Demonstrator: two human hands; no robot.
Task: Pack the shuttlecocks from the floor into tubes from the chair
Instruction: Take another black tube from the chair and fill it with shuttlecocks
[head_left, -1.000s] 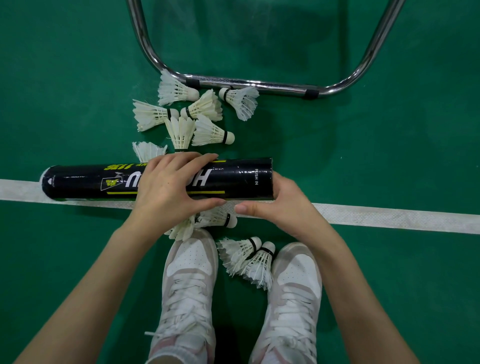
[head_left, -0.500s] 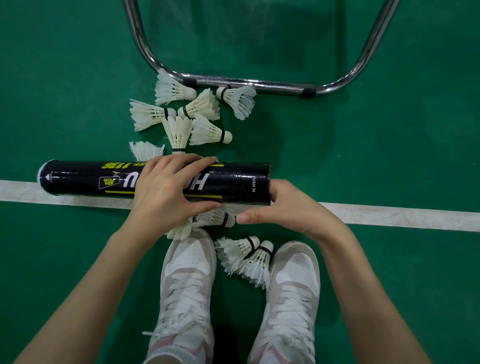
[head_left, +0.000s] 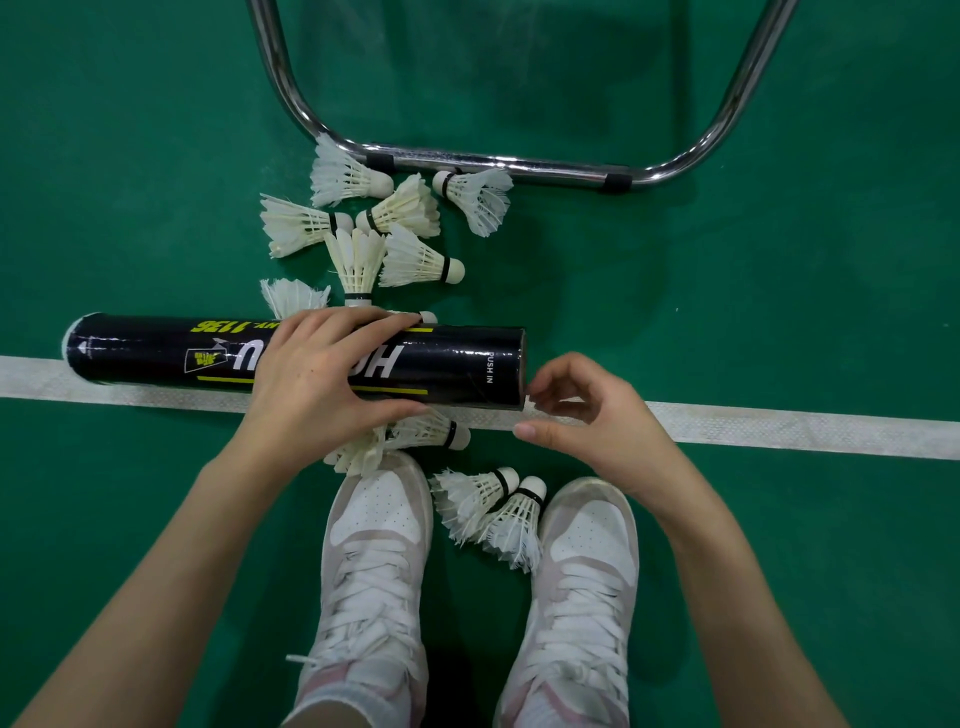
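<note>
Black tube (head_left: 156, 353) lay horizontal above the white court line (head_left: 779, 428), held off the green floor (head_left: 779, 286). Left hand (head_left: 317, 384) gripped the tube at mid-length, fingers curled over the top, thumb underneath. Right hand (head_left: 587, 415) sat at the tube's right end, marked "PUSH IN"; fingers curled, fingertips at the rim, nothing seen between them. Whether they touched the rim could not be told.

Shuttlecocks: 6 in a loose cluster (head_left: 363, 223) beyond the tube, near the chrome chair frame (head_left: 519, 167); 2 more partly hidden behind the tube. Under the left hand, at least 1 (head_left: 431, 431). 2 lay side by side (head_left: 493, 512) between the white shoes (head_left: 374, 545).
</note>
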